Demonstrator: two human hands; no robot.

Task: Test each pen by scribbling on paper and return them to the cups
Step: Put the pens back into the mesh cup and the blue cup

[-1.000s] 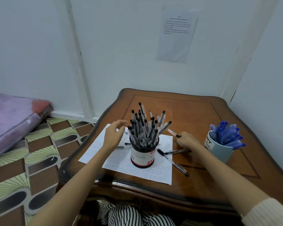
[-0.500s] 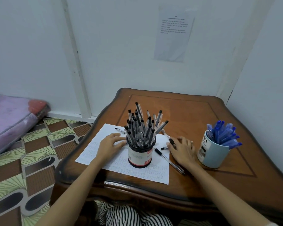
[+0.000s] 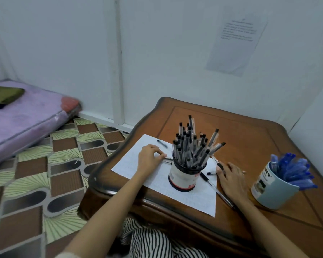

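Observation:
On the white paper (image 3: 128,164) stands a white cup (image 3: 182,178) crammed with black pens (image 3: 191,146). A light blue mug (image 3: 268,190) of blue pens (image 3: 292,169) stands at the right. My left hand (image 3: 148,157) rests on the paper left of the cup, its curled fingers pinching the end of a black pen (image 3: 168,159). My right hand (image 3: 231,180) lies flat between cup and mug, fingers straight, over a loose pen (image 3: 220,166). More loose pens lie on the paper: one far left (image 3: 162,143) and one long one (image 3: 212,184) beside my right hand.
The wooden table (image 3: 250,135) fits into a corner of white walls, with a printed sheet (image 3: 235,40) taped above it. A purple mattress (image 3: 19,120) lies on the patterned floor (image 3: 63,164) at the left. Striped trousers (image 3: 151,241) show below the table's near edge.
My left hand came down from the air onto the paper and closed on a pen. My right hand let go of its pen and flattened on the table. The view swung to the left.

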